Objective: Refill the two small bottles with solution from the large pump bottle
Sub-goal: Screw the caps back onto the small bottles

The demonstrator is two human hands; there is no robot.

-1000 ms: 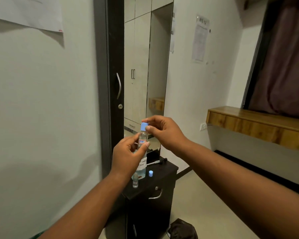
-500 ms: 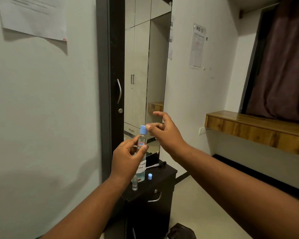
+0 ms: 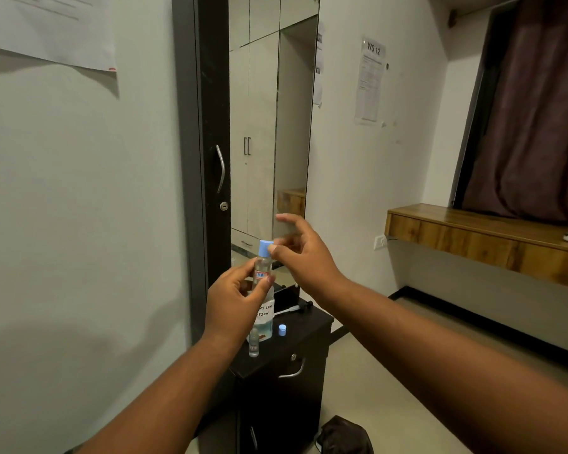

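Small bottle (image 3: 262,269), clear with a red-and-blue label, is held upright in the air above the black cabinet (image 3: 286,362), in front of the lower part of the tall mirror (image 3: 269,126). A light blue cap (image 3: 265,248) sits on its neck. The left hand (image 3: 235,301) grasps the bottle body, thumb on the right side and fingers wrapped behind. The right hand (image 3: 300,253) is spread loose, fingers fanned and blurred; its thumb tip touches or lies just beside the cap, and contact cannot be confirmed. Behind and below the left hand stands the large bottle (image 3: 265,319) on the cabinet top, carrying a white handwritten label and partly hidden by the hand. Its upper part is not visible. A second small bottle (image 3: 254,344), uncapped, stands upright just in front of the large one, near the cabinet's left edge. A loose blue cap (image 3: 282,329) rests on the cabinet top to the right of the large bottle. Further back on the cabinet top lies a black pump head with a white tube (image 3: 294,309), on its side. The cabinet has a curved metal drawer handle (image 3: 294,371) on its front. A dark bag (image 3: 343,435) lies on the floor beside the cabinet base. Printed sheets hang on the walls to the left (image 3: 50,31) and right (image 3: 369,80) of the mirror.
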